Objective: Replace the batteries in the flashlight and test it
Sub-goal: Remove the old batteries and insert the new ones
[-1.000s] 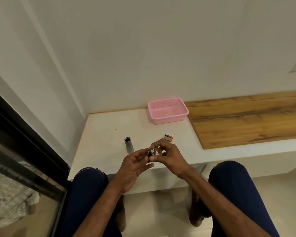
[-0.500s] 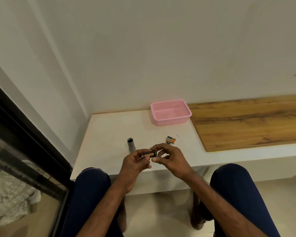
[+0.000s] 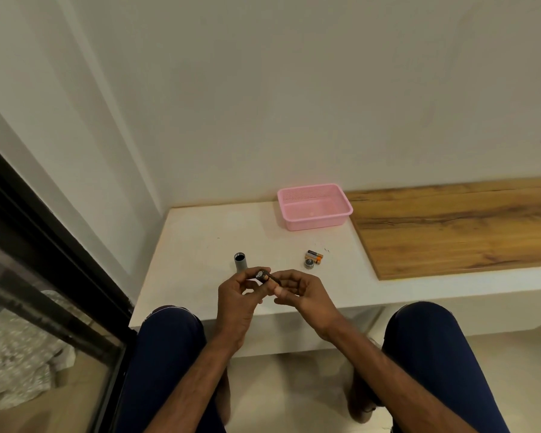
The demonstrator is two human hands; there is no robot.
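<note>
A small dark battery holder sits between my two hands above the front edge of the white counter. My left hand pinches its near end with thumb and fingers. My right hand holds its other end with curled fingers. The grey flashlight tube stands upright on the counter just behind my left hand, its open end up. A round grey end cap lies to the right, beside black-and-orange batteries.
A pink plastic basket stands at the back of the counter by the wall. A wooden board covers the counter to the right. A dark window frame runs down the left. My knees are under the counter's front edge.
The holder has turned between my fingers, its end now facing up toward me. My right fingers have slid along it. The view has tilted slightly; the tube, cap and batteries stay put.
</note>
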